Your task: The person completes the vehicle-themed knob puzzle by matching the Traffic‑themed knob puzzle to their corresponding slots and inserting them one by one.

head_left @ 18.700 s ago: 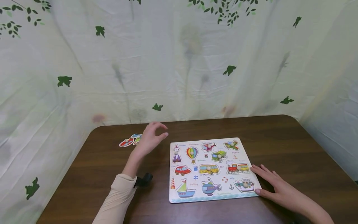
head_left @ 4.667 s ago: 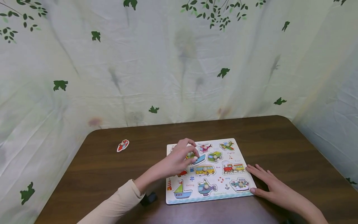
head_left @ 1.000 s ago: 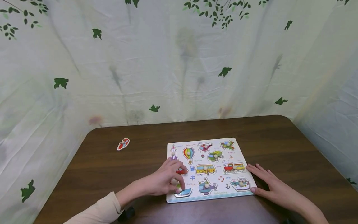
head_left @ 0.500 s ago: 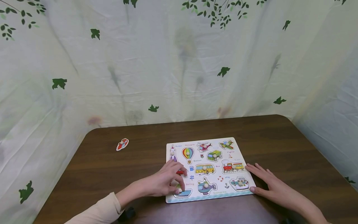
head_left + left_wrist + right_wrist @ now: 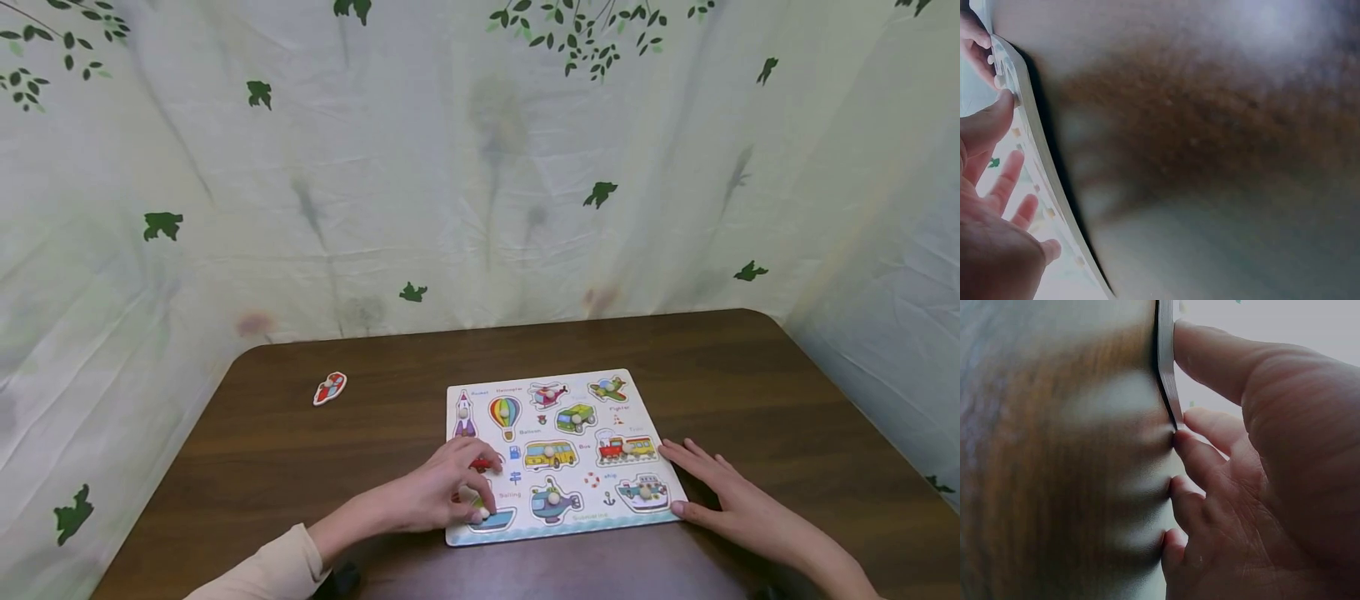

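Note:
A white wooden puzzle board (image 5: 562, 483) with pictured vehicles lies on the table. At its lower left corner, my left hand (image 5: 446, 487) pinches the knob of a sailboat puzzle piece (image 5: 497, 522) over the sailboat picture. The fingers hide the sail and part of the red car picture (image 5: 482, 465). My right hand (image 5: 723, 496) rests at the board's right edge, fingers extended, thumb on the corner. In the right wrist view the thumb (image 5: 1210, 356) touches the board's edge (image 5: 1166, 369). The left wrist view shows the left hand (image 5: 991, 206) above the board's rim (image 5: 1047, 156).
A loose red puzzle piece (image 5: 330, 388) with a knob lies on the brown table (image 5: 360, 450), left of the board. Knobbed pieces such as the bus (image 5: 551, 454), submarine (image 5: 553, 502) and ship (image 5: 645, 493) sit in the board. A pale leaf-patterned curtain (image 5: 465, 167) hangs behind.
Since 4.7 seconds ago, my left hand has brought the sailboat piece from the board's upper part down to the lower left. Over the last second the piece has settled slightly; the right hand stays put.

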The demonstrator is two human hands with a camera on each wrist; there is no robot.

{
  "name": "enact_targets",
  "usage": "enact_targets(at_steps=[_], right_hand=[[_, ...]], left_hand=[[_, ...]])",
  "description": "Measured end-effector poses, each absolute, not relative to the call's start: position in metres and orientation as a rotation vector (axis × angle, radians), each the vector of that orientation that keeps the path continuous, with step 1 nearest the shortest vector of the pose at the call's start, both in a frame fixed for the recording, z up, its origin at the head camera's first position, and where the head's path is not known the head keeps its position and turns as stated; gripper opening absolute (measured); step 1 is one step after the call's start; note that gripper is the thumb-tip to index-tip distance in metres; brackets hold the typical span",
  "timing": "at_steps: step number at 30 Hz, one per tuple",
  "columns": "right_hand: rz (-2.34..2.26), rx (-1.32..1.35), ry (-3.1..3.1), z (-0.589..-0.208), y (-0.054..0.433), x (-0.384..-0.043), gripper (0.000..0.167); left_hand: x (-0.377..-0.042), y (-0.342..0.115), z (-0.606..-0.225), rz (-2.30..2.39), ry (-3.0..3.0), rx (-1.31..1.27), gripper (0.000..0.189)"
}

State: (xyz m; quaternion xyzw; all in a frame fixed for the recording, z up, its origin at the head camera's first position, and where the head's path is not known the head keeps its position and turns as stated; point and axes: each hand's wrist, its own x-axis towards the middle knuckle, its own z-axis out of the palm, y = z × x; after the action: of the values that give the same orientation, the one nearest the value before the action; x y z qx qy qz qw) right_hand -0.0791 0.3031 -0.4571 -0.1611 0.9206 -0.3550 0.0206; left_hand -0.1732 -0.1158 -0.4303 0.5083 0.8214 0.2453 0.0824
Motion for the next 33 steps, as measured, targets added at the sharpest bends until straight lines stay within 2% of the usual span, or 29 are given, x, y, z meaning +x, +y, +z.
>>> enact_targets(at_steps=[11, 19, 22, 29, 33], right_hand=[[-1.095, -0.529, 2.869, -0.457, 0.303, -0.079, 0.068], [-1.142, -0.486, 2.827, -0.456, 0.303, -0.078, 0.068], [-1.139, -0.491, 2.828, -0.457, 0.304, -0.079, 0.068], [-1.095, -0.538, 2.872, -0.458, 0.305, -0.08, 0.068], [-1.09, -0.553, 2.877, -0.458, 0.304, -0.08, 0.067]], left_hand=[[-0.18, -0.15, -0.423, 0.932, 2.555, 1.422, 0.02], [-0.201, -0.203, -0.41, 1.005, 2.845, 1.27, 0.023], [-0.215, -0.228, -0.407, 1.03, 2.966, 1.168, 0.021], [-0.244, -0.285, -0.406, 1.203, 3.109, 0.751, 0.017], [-0.253, -0.306, -0.41, 1.243, 3.117, 0.625, 0.017]])
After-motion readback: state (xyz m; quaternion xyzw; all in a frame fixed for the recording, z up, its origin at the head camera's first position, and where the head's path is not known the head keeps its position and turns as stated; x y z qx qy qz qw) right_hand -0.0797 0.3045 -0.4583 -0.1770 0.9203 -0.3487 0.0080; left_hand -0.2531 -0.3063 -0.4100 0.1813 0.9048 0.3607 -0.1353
